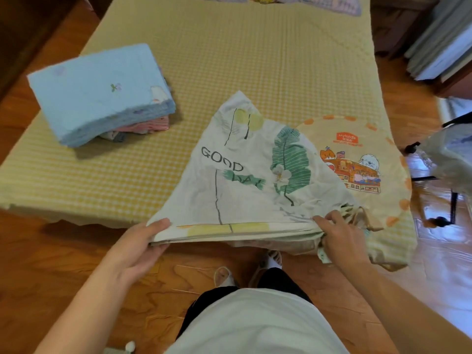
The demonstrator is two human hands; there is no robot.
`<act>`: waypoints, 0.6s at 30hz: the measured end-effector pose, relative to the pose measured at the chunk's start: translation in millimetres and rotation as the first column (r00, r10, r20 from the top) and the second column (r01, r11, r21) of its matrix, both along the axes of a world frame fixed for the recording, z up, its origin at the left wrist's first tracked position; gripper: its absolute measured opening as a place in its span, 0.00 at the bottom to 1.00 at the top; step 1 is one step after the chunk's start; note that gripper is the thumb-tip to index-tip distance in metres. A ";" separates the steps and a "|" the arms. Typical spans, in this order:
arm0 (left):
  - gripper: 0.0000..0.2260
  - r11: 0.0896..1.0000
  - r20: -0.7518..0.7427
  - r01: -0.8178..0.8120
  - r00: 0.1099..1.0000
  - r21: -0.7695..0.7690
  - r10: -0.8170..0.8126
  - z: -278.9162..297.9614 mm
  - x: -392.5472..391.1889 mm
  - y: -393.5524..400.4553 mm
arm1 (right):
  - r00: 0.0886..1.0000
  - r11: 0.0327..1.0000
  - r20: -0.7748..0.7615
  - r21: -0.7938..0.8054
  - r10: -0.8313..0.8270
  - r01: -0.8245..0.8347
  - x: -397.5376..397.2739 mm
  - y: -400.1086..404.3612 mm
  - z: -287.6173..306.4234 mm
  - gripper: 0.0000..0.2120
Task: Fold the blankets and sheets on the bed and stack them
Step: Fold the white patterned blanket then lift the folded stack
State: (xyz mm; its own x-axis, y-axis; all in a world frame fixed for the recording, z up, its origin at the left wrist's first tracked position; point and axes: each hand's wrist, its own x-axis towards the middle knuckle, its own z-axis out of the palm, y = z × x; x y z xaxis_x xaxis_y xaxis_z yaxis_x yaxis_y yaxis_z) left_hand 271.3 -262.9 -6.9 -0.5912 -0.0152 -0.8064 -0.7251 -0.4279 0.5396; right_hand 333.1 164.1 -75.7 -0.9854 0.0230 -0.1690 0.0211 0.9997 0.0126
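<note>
A white sheet (245,175) printed with green leaves and "GOOD DAY" lies folded at the bed's near edge, its near side lifted off the mattress. My left hand (143,244) grips its near left corner, thumb on top. My right hand (339,236) pinches the bunched near right corner. Under the sheet lies a beige cloth (367,159) with a cartoon print and orange dots. At the bed's left stands a stack of folded blankets (99,95), light blue on top, pink-striped below.
The bed (229,54) has a yellow checked cover; pillows (319,1) lie at its far end. Wooden floor surrounds the bed. A black stand with a plastic-covered thing (449,159) is at the right, curtains (439,39) beyond.
</note>
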 end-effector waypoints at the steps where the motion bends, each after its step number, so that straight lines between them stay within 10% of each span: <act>1: 0.18 0.999 -0.028 0.023 0.999 0.039 -0.022 1.3 2.0 0.5 | 0.997 0.997 -0.024 -0.019 -0.074 0.074 -2.1 -2.5 3.1 0.29; 4: 0.13 0.999 -0.130 0.038 0.991 -0.024 -0.041 -0.2 6.4 1.2 | 0.985 0.992 -0.125 -0.056 -0.117 0.110 3.4 -14.1 5.2 0.29; 7: 0.08 0.944 -0.023 0.162 0.984 -0.287 -0.176 -19.0 13.7 -22.9 | 0.891 0.893 0.079 0.027 0.447 -0.450 42.2 -0.2 -13.9 0.29; 12: 0.11 0.941 0.369 0.311 0.897 -0.131 -0.244 -74.6 39.2 -1.3 | 0.896 0.976 0.411 0.194 -0.171 0.097 38.9 -12.2 -11.9 0.11; 16: 0.17 0.966 0.500 0.259 0.835 0.010 -0.229 -83.0 27.9 12.2 | 0.496 0.994 0.865 -0.101 0.073 0.030 6.0 -24.2 -0.2 0.07; 18: 0.16 0.967 0.450 0.239 0.857 0.083 -0.250 -60.4 2.6 16.1 | 0.493 0.992 0.868 -0.111 0.064 0.067 -29.7 -3.4 24.2 0.10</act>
